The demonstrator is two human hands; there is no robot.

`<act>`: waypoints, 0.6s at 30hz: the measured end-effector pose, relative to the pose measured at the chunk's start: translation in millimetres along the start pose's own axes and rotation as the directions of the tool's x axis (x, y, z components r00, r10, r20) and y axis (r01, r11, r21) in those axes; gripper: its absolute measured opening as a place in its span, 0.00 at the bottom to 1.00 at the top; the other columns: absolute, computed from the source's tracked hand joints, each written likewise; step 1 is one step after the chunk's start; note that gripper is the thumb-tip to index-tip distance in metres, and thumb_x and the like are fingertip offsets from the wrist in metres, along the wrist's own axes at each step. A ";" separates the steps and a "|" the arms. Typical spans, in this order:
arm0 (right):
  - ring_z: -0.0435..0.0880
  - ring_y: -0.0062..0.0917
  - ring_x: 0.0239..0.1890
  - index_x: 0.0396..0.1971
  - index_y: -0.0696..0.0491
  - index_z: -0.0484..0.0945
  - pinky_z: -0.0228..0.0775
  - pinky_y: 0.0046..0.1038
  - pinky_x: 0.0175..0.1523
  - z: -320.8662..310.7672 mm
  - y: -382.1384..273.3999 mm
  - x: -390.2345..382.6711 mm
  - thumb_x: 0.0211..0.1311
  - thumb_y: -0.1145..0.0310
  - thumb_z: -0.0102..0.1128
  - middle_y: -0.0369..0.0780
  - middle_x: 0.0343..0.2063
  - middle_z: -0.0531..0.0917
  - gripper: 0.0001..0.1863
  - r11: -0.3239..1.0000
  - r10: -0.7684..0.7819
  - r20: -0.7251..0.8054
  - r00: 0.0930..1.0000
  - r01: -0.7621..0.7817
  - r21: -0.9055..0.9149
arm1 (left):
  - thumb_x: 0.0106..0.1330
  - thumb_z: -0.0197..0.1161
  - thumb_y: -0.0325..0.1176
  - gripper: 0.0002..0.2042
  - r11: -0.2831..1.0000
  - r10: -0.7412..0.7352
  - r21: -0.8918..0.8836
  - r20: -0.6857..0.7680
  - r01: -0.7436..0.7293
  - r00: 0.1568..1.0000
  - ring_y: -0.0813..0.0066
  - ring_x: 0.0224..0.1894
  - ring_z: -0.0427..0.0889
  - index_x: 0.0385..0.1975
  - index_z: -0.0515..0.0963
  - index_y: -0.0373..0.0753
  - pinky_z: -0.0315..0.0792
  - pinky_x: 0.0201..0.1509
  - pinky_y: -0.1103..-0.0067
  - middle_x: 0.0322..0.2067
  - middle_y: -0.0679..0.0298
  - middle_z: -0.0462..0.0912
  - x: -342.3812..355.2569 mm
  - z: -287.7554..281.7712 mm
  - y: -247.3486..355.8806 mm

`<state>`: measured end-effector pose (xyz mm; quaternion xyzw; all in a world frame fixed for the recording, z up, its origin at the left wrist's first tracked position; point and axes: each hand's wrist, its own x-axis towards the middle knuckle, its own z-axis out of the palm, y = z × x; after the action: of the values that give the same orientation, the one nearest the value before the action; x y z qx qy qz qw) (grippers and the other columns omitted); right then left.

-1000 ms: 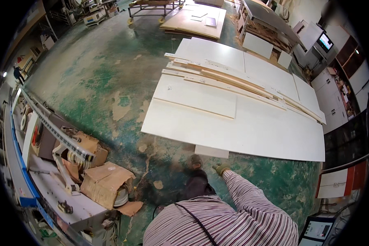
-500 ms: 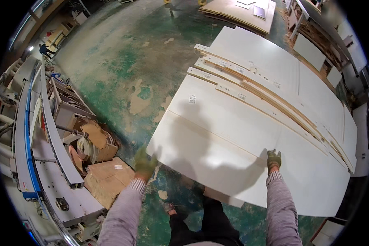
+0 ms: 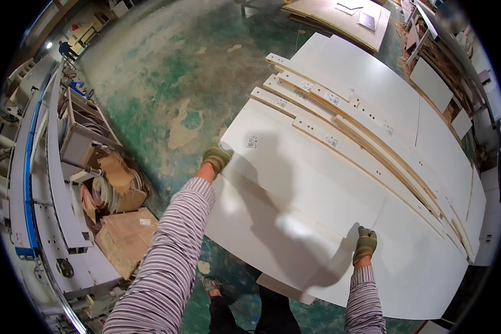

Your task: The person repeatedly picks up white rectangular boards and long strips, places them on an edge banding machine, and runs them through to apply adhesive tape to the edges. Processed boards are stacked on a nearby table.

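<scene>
I lean over a stack of large white boards (image 3: 273, 256) on the floor. My left hand (image 3: 216, 160), in an olive work glove, grips the left edge of a smaller white panel (image 3: 312, 167) lying on top. My right hand (image 3: 365, 242), also gloved, has its fingers curled on that panel's right end. Several long narrow white strips with pale edges, holes and labels (image 3: 317, 119) lie across the boards beyond my hands. My shadow falls over the panel.
At the left is a long machine with a blue rail (image 3: 25, 195), beside cardboard and coiled rolls (image 3: 122, 239). Green floor (image 3: 172, 100) stretches behind. Another board stack (image 3: 339, 25) lies at the back, cluttered racks at the right, and a distant person (image 3: 67, 51) at upper left.
I have bent further over the boards. My left hand has moved forward onto the top panel's left edge; my right hand has shifted slightly toward me and down, fingers curled at the panel's end.
</scene>
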<state>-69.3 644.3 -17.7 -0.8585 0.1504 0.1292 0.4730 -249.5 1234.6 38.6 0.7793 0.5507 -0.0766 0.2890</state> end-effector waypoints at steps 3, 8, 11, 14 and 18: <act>0.73 0.20 0.29 0.37 0.57 0.81 0.68 0.27 0.37 -26.7 -16.9 8.9 0.60 0.48 0.72 0.33 0.27 0.78 0.24 0.987 0.135 0.138 0.981 -0.121 -0.105 | 0.59 0.67 0.59 0.35 0.998 -0.055 0.009 0.066 0.054 0.996 0.54 0.65 0.76 0.60 0.78 0.39 0.69 0.67 0.68 0.60 0.48 0.80 2.1 -11.9 -43.6; 0.67 0.20 0.23 0.26 0.59 0.81 0.62 0.30 0.30 -50.4 10.6 -49.1 0.63 0.38 0.64 0.32 0.20 0.75 0.32 0.998 0.026 0.175 0.984 -0.017 -0.055 | 0.64 0.65 0.62 0.36 0.978 -0.191 -0.054 0.161 0.202 0.968 0.57 0.53 0.85 0.58 0.79 0.33 0.75 0.58 0.71 0.52 0.49 0.86 -35.2 -24.1 -119.8; 0.65 0.18 0.23 0.29 0.59 0.79 0.60 0.27 0.28 -88.0 36.7 -85.6 0.64 0.40 0.65 0.30 0.21 0.73 0.31 0.993 0.093 0.223 0.971 -0.073 -0.095 | 0.63 0.70 0.55 0.29 0.898 -0.161 -0.392 0.127 0.199 0.979 0.66 0.40 0.86 0.48 0.83 0.32 0.78 0.46 0.71 0.40 0.54 0.88 -101.9 -58.7 -133.5; 0.68 0.17 0.24 0.30 0.57 0.78 0.64 0.26 0.29 -128.7 45.9 -139.4 0.65 0.41 0.65 0.30 0.20 0.72 0.29 0.997 0.071 0.216 0.974 -0.073 0.001 | 0.62 0.72 0.51 0.27 0.806 -0.001 -0.573 0.249 0.149 0.968 0.71 0.39 0.85 0.48 0.83 0.32 0.78 0.43 0.73 0.39 0.57 0.88 -202.6 -147.7 -128.1; 0.76 0.20 0.24 0.26 0.52 0.73 0.72 0.28 0.31 -162.2 -1.4 -200.4 0.71 0.44 0.59 0.33 0.24 0.78 0.25 0.996 -0.001 0.389 0.921 -0.034 0.083 | 0.62 0.70 0.42 0.23 0.560 0.222 -0.816 0.318 0.147 0.922 0.69 0.40 0.85 0.50 0.82 0.30 0.79 0.44 0.73 0.42 0.55 0.88 -350.2 -252.6 -163.9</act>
<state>-240.5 534.3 140.6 -0.7927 0.0668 0.2939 0.5299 -581.3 1121.6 339.3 0.5325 0.4360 0.0453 0.7241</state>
